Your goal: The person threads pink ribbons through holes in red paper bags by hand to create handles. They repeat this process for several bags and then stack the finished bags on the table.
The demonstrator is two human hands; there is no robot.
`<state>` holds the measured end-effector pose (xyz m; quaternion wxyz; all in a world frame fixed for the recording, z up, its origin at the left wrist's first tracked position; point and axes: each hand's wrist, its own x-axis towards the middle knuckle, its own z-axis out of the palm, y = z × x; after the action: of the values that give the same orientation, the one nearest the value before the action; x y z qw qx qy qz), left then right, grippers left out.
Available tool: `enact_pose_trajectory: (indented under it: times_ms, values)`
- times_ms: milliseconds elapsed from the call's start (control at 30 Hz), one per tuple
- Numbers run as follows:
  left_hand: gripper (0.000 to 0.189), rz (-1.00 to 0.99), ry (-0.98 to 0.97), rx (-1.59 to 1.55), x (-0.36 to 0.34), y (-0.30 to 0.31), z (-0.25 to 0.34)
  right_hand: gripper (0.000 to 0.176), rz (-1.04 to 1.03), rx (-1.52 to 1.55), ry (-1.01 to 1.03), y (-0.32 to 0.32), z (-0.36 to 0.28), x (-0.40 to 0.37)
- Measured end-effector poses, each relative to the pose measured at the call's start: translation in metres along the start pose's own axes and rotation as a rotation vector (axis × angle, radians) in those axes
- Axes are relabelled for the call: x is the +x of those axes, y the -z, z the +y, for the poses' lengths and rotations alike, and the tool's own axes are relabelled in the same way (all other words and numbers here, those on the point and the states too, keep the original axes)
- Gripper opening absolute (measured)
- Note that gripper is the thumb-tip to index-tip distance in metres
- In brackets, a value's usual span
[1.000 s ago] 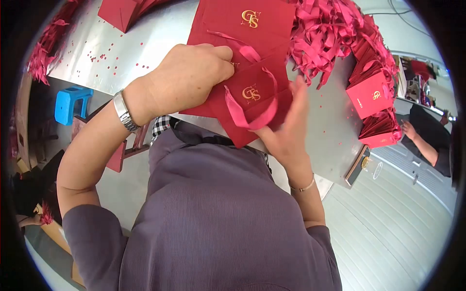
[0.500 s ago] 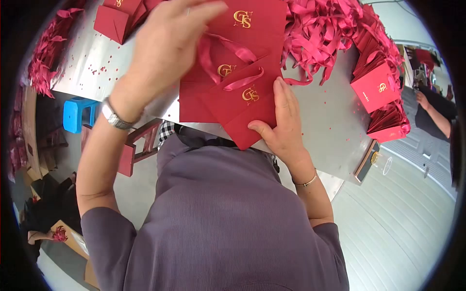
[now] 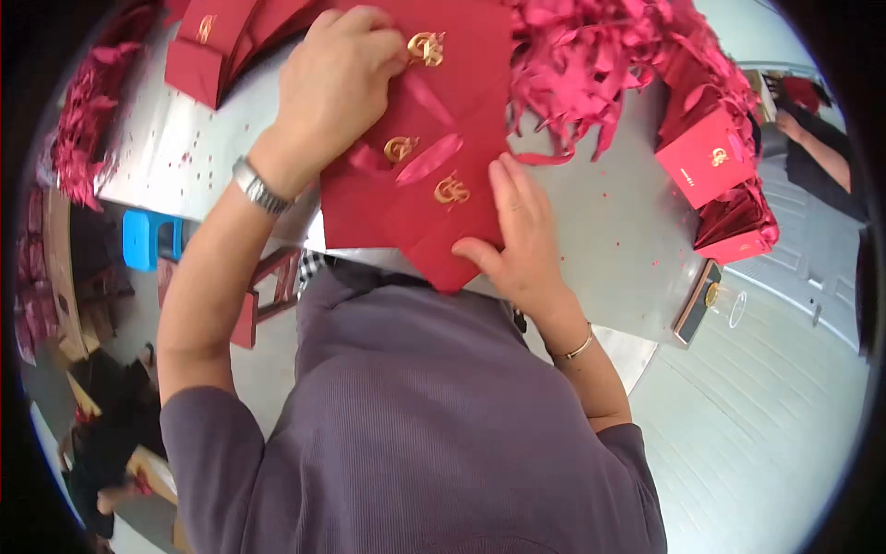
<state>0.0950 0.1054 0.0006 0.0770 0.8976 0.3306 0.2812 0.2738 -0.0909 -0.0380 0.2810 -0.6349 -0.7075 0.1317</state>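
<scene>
The left hand [image 3: 337, 78] sits at the far side of the stack of red paper bags [image 3: 369, 198]. The wrist is raised and the knuckles bend over the uppermost bag [image 3: 471, 83]. The fingertips [image 3: 392, 51] curl down onto that bag just beside its gold emblem. Whether they pinch the paper or only press on it cannot be told. A metal wristwatch [image 3: 257, 185] sits on this forearm.

The right hand [image 3: 517, 231] lies palm down on the nearest bag [image 3: 443, 245]. Its fingers are straight and close together, and the thumb is spread toward the body. It is flat, grasping nothing, and pins the bag to the table [image 3: 600, 222]. A thin bracelet [image 3: 577, 349] circles the wrist.

The bags lie flat and fanned at the near table edge, partly overhanging it, with a ribbon handle [image 3: 426, 159] across the middle one.

Markings: each bag carries a gold monogram, with three visible. The letters are too blurred to read. The upright red bag [image 3: 706, 157] to the right shows a small gold emblem and a line of print, both illegible.

A pile of loose red ribbons [image 3: 600, 65] lies just beyond the stack.
</scene>
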Motion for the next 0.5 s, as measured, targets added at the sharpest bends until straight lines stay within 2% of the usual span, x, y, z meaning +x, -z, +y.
enact_pose_trajectory:
  times_ms: [100, 133, 167, 200, 233, 300, 367, 433, 500]
  values:
    - [0.004, 0.117, -0.098, 0.058, 0.000, -0.009, -0.010, 0.089, -0.087, -0.043, 0.009, -0.008, 0.005, -0.009]
    - [0.006, 0.067, -0.079, 0.047, 0.002, -0.004, -0.011, 0.091, -0.098, -0.017, -0.008, -0.008, 0.006, -0.009]
    - [0.017, 0.040, -0.043, -0.010, -0.002, 0.001, -0.014, 0.089, -0.035, -0.013, 0.037, -0.011, 0.008, -0.010]
    - [0.032, 0.115, -0.038, -0.054, 0.002, 0.015, -0.001, 0.086, 0.027, -0.036, 0.061, -0.012, 0.010, -0.011]
    - [0.038, 0.195, -0.008, 0.047, 0.001, 0.031, 0.016, 0.086, 0.031, -0.032, 0.037, -0.008, 0.007, -0.008]
    - [0.031, 0.250, -0.015, 0.026, -0.020, 0.042, 0.018, 0.086, 0.041, -0.033, 0.003, -0.001, 0.002, -0.007]
    - [0.024, -0.044, 0.032, -0.145, -0.047, 0.042, 0.024, 0.085, 0.019, 0.021, -0.005, 0.003, 0.000, -0.005]
    - [0.019, -0.073, 0.016, -0.158, -0.053, 0.037, 0.048, 0.086, 0.014, 0.004, -0.003, 0.004, -0.001, -0.006]
    - [0.019, -0.110, 0.005, -0.157, -0.050, 0.028, 0.059, 0.093, 0.120, -0.096, -0.009, 0.004, -0.007, -0.010]
